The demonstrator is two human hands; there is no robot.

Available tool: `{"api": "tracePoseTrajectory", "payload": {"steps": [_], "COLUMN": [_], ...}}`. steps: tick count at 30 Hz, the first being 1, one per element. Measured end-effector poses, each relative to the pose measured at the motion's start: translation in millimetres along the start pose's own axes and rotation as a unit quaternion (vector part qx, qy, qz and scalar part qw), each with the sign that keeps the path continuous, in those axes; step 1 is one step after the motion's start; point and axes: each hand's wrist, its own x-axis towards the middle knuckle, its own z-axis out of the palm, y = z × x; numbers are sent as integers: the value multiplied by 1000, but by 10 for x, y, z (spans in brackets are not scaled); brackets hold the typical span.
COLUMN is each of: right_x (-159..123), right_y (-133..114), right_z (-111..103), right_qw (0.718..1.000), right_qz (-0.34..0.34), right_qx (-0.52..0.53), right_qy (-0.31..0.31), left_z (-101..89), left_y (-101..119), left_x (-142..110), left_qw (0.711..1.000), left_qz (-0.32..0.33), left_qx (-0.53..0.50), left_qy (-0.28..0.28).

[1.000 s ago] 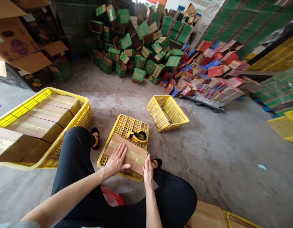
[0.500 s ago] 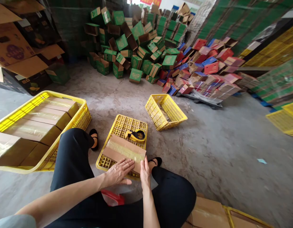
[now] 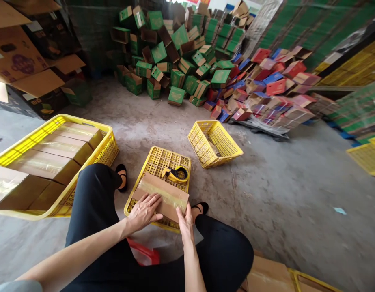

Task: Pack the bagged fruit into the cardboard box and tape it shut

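A brown cardboard box (image 3: 160, 190) with clear tape along its top lies on an upturned yellow plastic crate (image 3: 151, 159) between my knees. My left hand (image 3: 145, 211) rests flat on the box's near left part, fingers stretched out and thumb apart. At the box's right end, my right hand (image 3: 185, 223) holds the corner, its thumb on top and its fingers along the end face. Just beyond the box, a yellow and black tape dispenser (image 3: 177, 174) lies on the crate.
On the left stands a yellow crate (image 3: 113, 151) with several taped boxes (image 3: 43, 163). A smaller yellow basket (image 3: 227, 142) sits ahead. Green cartons (image 3: 177, 95) and red and blue cartons (image 3: 275, 86) are heaped behind. Something red (image 3: 149, 254) lies below my hands.
My left hand has slid left along the box. My right thumb has come over the box's top at the right end. The view has shifted slightly.
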Motion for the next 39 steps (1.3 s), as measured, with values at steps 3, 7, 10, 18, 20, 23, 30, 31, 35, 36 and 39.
{"api": "tracePoseTrajectory", "payload": {"steps": [3,7,10,18,20,23,30,31,35,36,39], "right_x": [-61,-288,-477,-578,-580,-590,-491,-458,-314,-280,-195], "right_y": [-31,-101,-146,-437,-564,-741,-1051,-1092,-1196,-1196,-1121], "right_z": [-17,96,193,546,748,1065,1450,1461,1419,1387,1226], "right_qw": [998,994,981,946,937,919,864,862,858,861,878], "right_qz": [30,-87,-143,-236,-264,-309,-424,-429,-438,-432,-390], "right_qx": [16,-57,-126,-218,-220,-235,-244,-239,-231,-236,-255], "right_qy": [-48,20,37,-36,-54,-63,-117,-125,-136,-129,-106], "left_z": [-80,-151,-119,12,-26,-105,-222,-224,-177,-150,-54], "left_y": [-75,-334,-540,-591,-585,-599,-619,-623,-646,-651,-650], "left_x": [-43,-139,-214,-200,-163,-114,-44,-41,-65,-80,-125], "left_qw": [1000,997,991,967,958,942,906,902,896,900,931], "left_qz": [-19,-69,-128,-221,-240,-268,-304,-307,-319,-317,-271], "left_qx": [2,5,-4,-119,-147,-192,-279,-288,-298,-290,-231], "left_qy": [20,41,46,37,51,69,97,98,84,79,73]}}
